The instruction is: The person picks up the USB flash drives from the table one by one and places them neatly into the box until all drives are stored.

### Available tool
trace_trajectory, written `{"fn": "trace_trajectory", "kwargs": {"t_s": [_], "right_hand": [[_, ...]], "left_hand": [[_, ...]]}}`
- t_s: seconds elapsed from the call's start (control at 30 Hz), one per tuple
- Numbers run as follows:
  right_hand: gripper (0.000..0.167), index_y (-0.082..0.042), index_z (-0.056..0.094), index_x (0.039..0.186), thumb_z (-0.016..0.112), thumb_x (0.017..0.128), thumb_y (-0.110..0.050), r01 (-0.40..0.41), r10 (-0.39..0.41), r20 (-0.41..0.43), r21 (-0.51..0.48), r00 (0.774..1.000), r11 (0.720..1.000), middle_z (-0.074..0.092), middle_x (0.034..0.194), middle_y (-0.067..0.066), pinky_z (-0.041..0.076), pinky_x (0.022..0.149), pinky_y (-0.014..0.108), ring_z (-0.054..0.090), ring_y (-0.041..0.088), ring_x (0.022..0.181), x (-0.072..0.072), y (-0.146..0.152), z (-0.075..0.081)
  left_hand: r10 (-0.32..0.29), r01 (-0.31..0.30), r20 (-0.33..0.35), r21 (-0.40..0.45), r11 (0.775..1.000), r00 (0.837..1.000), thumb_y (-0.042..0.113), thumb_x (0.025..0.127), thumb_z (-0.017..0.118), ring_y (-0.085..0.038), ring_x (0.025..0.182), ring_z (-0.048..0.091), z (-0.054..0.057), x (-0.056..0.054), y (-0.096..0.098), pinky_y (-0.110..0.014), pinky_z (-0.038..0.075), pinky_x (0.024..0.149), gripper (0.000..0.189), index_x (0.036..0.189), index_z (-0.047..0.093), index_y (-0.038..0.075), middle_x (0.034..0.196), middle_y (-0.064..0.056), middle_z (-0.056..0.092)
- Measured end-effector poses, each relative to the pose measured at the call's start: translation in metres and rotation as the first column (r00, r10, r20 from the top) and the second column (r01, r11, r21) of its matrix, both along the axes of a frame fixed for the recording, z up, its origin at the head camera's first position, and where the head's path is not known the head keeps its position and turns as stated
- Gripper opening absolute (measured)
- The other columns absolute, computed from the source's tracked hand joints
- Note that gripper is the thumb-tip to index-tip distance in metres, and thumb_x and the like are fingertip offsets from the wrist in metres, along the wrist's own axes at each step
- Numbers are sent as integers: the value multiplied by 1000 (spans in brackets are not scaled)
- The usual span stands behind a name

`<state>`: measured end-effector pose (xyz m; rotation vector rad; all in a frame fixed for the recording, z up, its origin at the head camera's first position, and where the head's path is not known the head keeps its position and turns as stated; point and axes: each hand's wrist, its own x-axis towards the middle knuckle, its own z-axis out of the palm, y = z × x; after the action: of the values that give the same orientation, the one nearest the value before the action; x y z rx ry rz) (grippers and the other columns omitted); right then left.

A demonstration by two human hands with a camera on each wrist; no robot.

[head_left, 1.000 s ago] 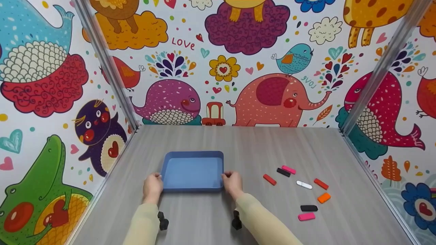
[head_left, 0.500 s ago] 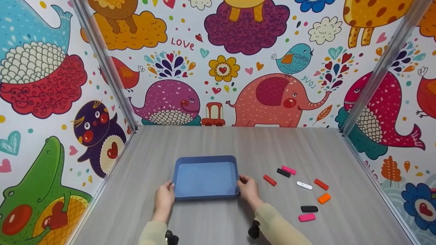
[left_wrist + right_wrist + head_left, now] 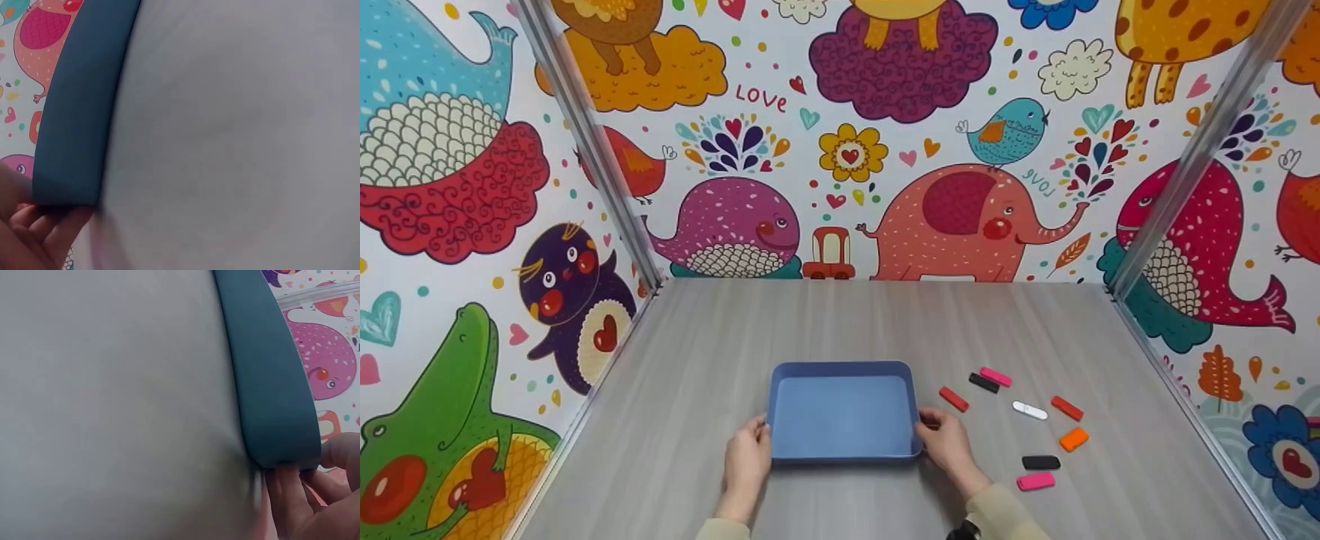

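A shallow blue rectangular tray (image 3: 844,457) with nothing in it lies between both hands in the head view. My left hand (image 3: 748,454) grips its left end near the front corner. At the opposite end, my right hand (image 3: 949,442) pinches the right wall between thumb and fingers. In the left wrist view, curled fingers (image 3: 59,230) of the left hand meet the corner of the tray's outer wall (image 3: 79,129). The right wrist view has the right hand's fingers (image 3: 289,495) under the tray's corner, with the thumb partly hidden at the rim.
Right of the tray lie several small stick-shaped pieces, perhaps USB sticks: a red one (image 3: 954,399), a white one (image 3: 1030,410), an orange one (image 3: 1073,439), a black one (image 3: 1041,463) and a pink one (image 3: 1036,481). Printed walls (image 3: 840,150) bound the grey table (image 3: 697,337).
Both hands have moved the blue tray to the right and towards the person, closer to the small pieces. The small pieces have stayed in place.
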<state>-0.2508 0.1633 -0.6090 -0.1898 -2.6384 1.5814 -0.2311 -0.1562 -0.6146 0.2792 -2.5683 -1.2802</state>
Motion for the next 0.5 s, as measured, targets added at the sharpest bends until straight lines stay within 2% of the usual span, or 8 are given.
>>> {"fn": "trace_trajectory", "kwargs": {"t_s": [0.17, 0.5], "right_hand": [[29, 11, 70, 116, 66, 90, -1, 1, -1, -2, 31, 1000, 1000, 73, 108, 24, 59, 82, 40, 69, 27, 97, 14, 15, -1], [32, 12, 68, 120, 65, 90, -2, 56, -58, 83, 36, 995, 998, 73, 113, 25, 58, 88, 44, 69, 29, 101, 33, 40, 1]], "left_hand": [[0, -1, 11, 20, 1000, 1000, 2, 99, 59, -40, 105, 73, -2, 8, 12, -48, 60, 86, 28, 122, 68, -10, 114, -27, 74], [-30, 27, 42, 67, 997, 999, 4, 99, 60, -39, 108, 73, -1, 20, 35, -48, 60, 90, 28, 122, 68, -10, 116, -27, 74]]}}
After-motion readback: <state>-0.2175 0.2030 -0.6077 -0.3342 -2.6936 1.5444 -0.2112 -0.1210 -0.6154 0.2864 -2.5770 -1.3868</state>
